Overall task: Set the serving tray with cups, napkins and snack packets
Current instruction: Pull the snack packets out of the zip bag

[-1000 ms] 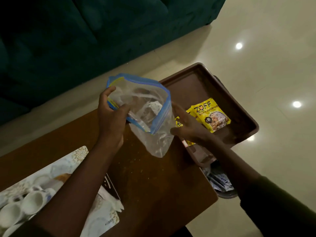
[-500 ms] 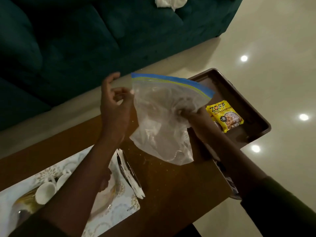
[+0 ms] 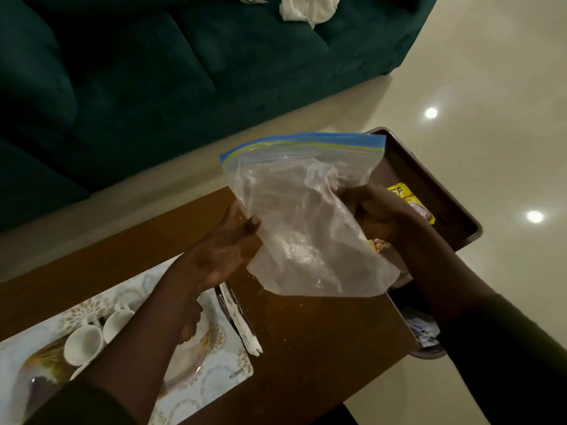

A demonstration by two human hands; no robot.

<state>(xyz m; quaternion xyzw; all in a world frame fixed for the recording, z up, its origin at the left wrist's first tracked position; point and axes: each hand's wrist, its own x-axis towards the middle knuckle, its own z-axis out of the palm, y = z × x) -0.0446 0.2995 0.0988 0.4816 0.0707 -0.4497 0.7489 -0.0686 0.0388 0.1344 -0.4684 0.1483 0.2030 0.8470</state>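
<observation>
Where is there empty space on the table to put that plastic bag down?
Bare wood lies on the table between the napkins and the tray, under the bag. The placemat is crowded with cups.

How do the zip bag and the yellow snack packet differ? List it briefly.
1. The zip bag is clear plastic with a blue zip strip; the yellow snack packet is opaque and printed.
2. The zip bag is held up in the air by the left hand and right hand; the yellow snack packet lies in the brown serving tray.
3. The zip bag looks far larger.

Both are flexible plastic pouches.
</observation>
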